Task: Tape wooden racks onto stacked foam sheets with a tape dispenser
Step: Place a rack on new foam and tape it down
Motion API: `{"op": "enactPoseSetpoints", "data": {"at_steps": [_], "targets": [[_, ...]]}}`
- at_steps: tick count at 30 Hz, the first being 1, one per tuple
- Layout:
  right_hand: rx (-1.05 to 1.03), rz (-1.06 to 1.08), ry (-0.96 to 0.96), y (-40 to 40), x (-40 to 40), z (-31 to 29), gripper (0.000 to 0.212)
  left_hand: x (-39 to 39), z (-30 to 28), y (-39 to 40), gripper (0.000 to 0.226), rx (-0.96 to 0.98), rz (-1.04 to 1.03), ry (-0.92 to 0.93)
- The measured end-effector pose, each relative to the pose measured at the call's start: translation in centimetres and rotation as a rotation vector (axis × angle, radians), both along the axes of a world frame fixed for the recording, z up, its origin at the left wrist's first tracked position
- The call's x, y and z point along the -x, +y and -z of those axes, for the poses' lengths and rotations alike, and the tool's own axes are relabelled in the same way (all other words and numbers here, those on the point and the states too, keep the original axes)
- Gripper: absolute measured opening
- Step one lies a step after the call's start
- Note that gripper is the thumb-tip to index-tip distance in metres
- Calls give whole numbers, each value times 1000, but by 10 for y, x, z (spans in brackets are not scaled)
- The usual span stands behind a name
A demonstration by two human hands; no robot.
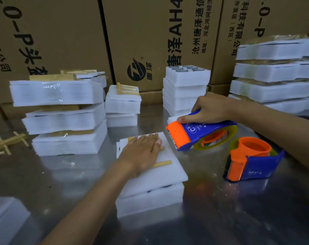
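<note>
Printed cardboard boxes [150, 32] wall in a shiny metal table [238, 209]

Single head-worn view (wide-angle), looking forward and down across the counter [220, 218] from close range. Both forearms enter from the lower edge; cartons [150, 41] stand close behind, filling the upper frame.

**Two bare forearms, nothing worn**

Both arms enter from the lower edge with no sleeves in view. The left hand [142, 152] and right hand [210, 110] carry no gloves, rings, watch or wristband. Fingernails are short and unpainted where they show. Forearms are bare up to the frame's edge.
</note>
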State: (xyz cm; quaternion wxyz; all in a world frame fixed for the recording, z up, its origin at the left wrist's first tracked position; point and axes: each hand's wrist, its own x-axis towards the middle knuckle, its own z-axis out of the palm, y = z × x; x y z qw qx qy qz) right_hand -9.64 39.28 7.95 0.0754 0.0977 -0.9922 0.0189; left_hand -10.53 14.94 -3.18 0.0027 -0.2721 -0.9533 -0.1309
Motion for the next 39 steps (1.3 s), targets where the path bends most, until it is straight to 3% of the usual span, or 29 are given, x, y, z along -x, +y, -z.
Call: {"op": "enactPoseSetpoints", "data": {"at_steps": [7,13,20,25,28,30,33,39], "targets": [[-20,5,36,30,-19,-20,67,-3,2,-2,55,62,-16,18],[-159,53,103,50,-24,-34,68,-3,1,-1,56,81,-8,6],[-171,66,74,93,-28,-33,105,1,-1,2,57,147,-7,-14],[-408,-21,240,85,-24,-35,113,22,-45,-1,74,79,9,-520],[-510,-16,280,80,-25,-42,111,29,-68,15,57,189,25,-351],[-542,-24,276,75,-25,-43,104,25,-73,43,32,15,86,-236],[-554,-32,239,67,-24,-41,84,10,-65,84,30,-409,121,-368],[-585,39,232,57,-23,-30,77,1,-37,94,24,-708,46,-438]]}}
